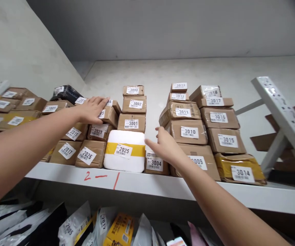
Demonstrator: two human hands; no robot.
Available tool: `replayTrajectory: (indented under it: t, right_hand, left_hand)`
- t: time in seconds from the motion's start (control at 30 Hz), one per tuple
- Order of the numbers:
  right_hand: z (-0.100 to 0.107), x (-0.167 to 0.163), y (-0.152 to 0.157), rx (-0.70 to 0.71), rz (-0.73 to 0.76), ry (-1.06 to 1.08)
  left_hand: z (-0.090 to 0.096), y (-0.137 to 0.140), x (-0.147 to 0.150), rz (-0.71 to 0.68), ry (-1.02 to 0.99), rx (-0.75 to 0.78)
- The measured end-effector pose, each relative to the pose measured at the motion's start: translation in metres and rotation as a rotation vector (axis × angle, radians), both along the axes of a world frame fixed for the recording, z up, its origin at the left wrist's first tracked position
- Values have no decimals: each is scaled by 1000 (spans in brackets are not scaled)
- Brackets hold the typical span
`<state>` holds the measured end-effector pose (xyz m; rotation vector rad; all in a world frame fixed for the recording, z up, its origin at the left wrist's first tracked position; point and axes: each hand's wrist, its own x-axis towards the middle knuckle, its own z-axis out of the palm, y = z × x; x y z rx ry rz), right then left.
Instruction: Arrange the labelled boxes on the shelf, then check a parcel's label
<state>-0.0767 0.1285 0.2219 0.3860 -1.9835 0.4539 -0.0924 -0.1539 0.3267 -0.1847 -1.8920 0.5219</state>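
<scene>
1. White with a yellow band, parcel 2025 [124, 164] sits at the front of the shelf [142, 182], between the two hands across the view and lower than either.

2. The left hand [92, 108] is up and to the left of that parcel, laid over the left part of the carton ending in 05 [111, 117] and the carton ending in 06 [115, 105]. Its fingers are stretched out side by side, back of the hand uppermost; the palm side is hidden, so I cannot tell whether it grips anything.

3. From the left hand, both these cartons lie directly under and to the right of the fingers. Their labelled ends face outward, and what shows of their sides runs back toward the wall [154, 99], so depth is probably the long axis.

4. The right hand [164, 145] is partly open, its thumb spread away from loosely bent fingers, with nothing visible in it.

5. Carton 3004 [156, 168] lies just below the right hand, set between parcel 2025 and carton 3009 [205, 169]. Only its labelled front shows; its depth cannot be told.

6. Carton 3010 [188, 132] is to the right of the right fingers, while the thumb points left, toward the upper right corner of parcel 2025. Whether either is touched is unclear; the right hand is clearly nearer to both.
</scene>
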Motion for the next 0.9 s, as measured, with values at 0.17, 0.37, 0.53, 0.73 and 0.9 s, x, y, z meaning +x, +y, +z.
replayTrajectory:
  t: [0.17,0.37,0.53,0.73,0.9]
  right_hand:
    - [-34,-3,0,251,-348,12]
    - [-39,-2,-16,324,-427,-60]
    - [-31,25,2,258,-363,3]
    - [-43,58,37,66,-319,-70]
    - [-72,64,52,-49,-253,-62]
  left_hand:
    - [-3,9,-1,84,15,44]
    - [-9,19,-1,-6,71,91]
    - [-68,76,16,-487,331,-120]
    - [-127,152,10,-459,141,-253]
    - [-104,167,-1,-374,28,-343]
